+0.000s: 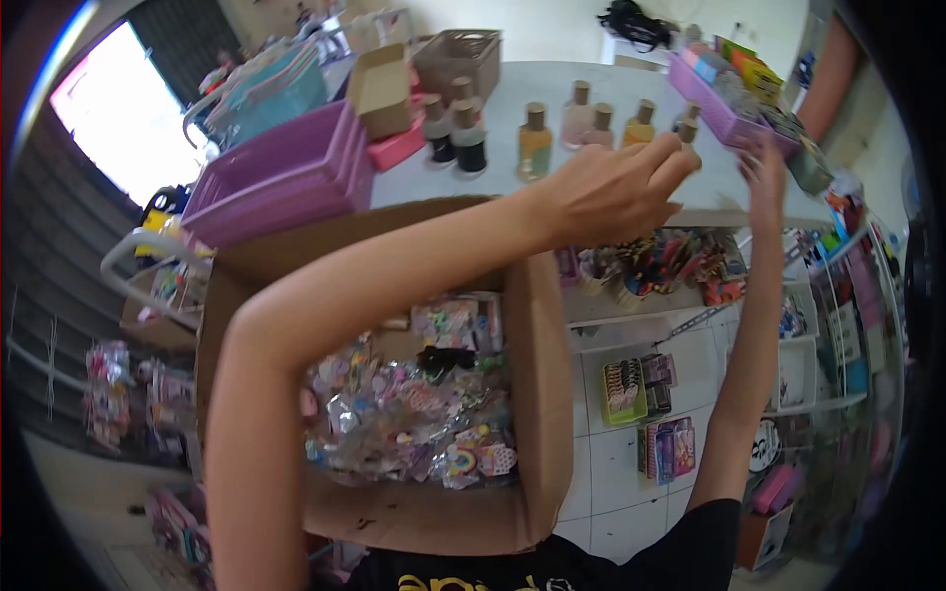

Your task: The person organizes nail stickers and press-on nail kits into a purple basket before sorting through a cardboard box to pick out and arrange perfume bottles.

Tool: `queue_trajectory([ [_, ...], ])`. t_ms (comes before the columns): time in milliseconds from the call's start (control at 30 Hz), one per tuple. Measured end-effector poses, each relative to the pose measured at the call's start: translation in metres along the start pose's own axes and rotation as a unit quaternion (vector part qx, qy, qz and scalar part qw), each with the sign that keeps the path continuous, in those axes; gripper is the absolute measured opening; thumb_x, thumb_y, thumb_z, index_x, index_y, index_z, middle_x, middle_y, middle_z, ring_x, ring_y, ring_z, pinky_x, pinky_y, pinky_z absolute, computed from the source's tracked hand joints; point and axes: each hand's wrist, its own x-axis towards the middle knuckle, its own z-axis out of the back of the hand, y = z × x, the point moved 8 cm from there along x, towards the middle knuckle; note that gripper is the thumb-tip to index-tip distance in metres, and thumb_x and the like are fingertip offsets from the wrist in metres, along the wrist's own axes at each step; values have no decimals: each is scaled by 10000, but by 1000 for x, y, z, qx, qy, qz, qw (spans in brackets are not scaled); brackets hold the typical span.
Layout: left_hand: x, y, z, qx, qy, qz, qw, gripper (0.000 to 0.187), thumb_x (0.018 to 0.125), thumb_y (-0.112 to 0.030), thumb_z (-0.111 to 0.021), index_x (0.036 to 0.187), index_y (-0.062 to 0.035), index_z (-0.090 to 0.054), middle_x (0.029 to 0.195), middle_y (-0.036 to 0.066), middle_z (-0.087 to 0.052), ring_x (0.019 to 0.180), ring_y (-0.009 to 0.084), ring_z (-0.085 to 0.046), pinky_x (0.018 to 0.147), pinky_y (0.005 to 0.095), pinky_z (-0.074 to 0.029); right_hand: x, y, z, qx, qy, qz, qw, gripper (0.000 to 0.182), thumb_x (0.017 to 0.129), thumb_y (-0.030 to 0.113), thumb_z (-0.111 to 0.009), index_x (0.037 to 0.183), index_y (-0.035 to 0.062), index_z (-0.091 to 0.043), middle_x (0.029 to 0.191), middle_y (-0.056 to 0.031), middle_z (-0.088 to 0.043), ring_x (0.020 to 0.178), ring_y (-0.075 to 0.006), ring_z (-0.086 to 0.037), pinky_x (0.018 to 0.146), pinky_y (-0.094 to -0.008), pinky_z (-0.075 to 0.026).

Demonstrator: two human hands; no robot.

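both hands stretched past the cardboard box

the cardboard box (542,394) is filled with small packets (424,414) and is crossed by the left forearm. beyond the box's far right corner, the left hand (616,192) is held in front of several capped bottles (535,148), by which the far side of the box is lined. its fingers are curled inward; whether anything is grasped by them cannot be told. farther right of the box, the right hand (766,172) is held with fingers loosely spread, and nothing is seen to be gripped. it is placed at the near end of a filled lilac basket (724,120); whether the basket is touched cannot be told.

the bottles and the basket are supported by the white table (547,81) beyond the box. two dark-filled bottles (470,153) are set straight behind the box, and nested purple baskets (276,177) are placed behind its left side. to the box's right, lower down, a yellow-green basket (611,415) is seen.
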Motion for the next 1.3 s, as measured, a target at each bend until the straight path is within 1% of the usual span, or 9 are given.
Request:
queue_trajectory([
  [100, -53, -19, 58, 7, 19, -11, 1000, 275, 713, -134, -604, 921, -48, -446, 767, 83, -487, 644, 236, -547, 500, 324, -430, -32, 36, 4, 55, -45, 24, 997, 279, 816, 342, -531, 879, 71, -536, 635, 26, -469, 513, -45, -403, 457, -169, -310],
  [167, -102, -21, 64, 28, 119, 28, 992, 217, 711, -136, -599, 876, -64, -478, 726, 65, -495, 676, 217, -551, 529, 327, -422, -78, 59, -56, 133, 207, 6, 969, 221, 834, 264, -521, 706, 86, -493, 518, 76, -288, 421, -14, -246, 384, -174, -181],
  [233, -166, -9, 49, 66, 279, 128, 949, 243, 711, -203, -596, 889, -68, -500, 761, 66, -521, 728, 227, -551, 606, 350, -418, -135, 77, -104, 86, 196, 4, 977, 250, 836, 221, -513, 636, 100, -425, 499, 83, -214, 408, -11, -197, 381, -186, -151],
  [333, -270, -1, 27, 20, 381, 229, 896, 416, 664, -349, -617, 953, -71, -507, 856, 78, -539, 783, 252, -543, 683, 390, -408, -212, 89, -176, -64, 377, 58, 922, 166, 769, 205, -611, 718, 52, -569, 533, 71, -427, 488, 2, -362, 405, -172, -229],
  [400, -299, -21, 17, -57, 386, 233, 891, 614, 589, -476, -641, 1037, -83, -492, 965, 102, -517, 868, 278, -508, 724, 409, -401, -281, 90, -234, -217, 668, 16, 711, 228, 735, 189, -640, 645, 37, -497, 525, 36, -406, 510, -28, -372, 452, -188, -299],
  [533, -298, -79, -2, -142, 298, 178, 927, 728, 548, -486, -667, 1148, -136, -446, 1086, 132, -435, 1014, 298, -406, 739, 416, -413, -368, 56, -283, -388, 794, 249, 396, 249, 738, 253, -562, 779, 8, -551, 697, -152, -577, 622, -315, -562, 583, -376, -454],
  [867, -395, -43, 2, -36, 680, 269, 682, 565, 625, -232, -667, 1145, -283, -449, 1163, 78, -428, 1115, 291, -393, 757, 483, -445, -385, -28, -345, -537, 754, 169, 339, 253, 672, 107, -498, 869, -7, -608, 876, -213, -586, 828, -328, -577, 696, -380, -471],
  [1133, -437, -25, 56, -30, 738, 380, 557, 585, 659, -212, -666, 1193, -290, -440, 1186, 73, -441, 1065, 283, -466, 808, 436, -438, -398, -71, -331, -549, 758, 129, 328, 232, 683, 126, -502, 857, 27, -619, 852, -177, -600, 824, -317, -576, 711, -404, -456],
  [1300, -430, -23, 86, -50, 793, 348, 497, 548, 634, -215, -670, 1150, -228, -485, 1149, 100, -464, 1051, 288, -470, 816, 382, -441, -480, -87, -299, -403, 889, 124, 178, 303, 676, 133, -535, 972, 113, -597, 942, -185, -569, 826, -334, -565, 711, -392, -458],
])
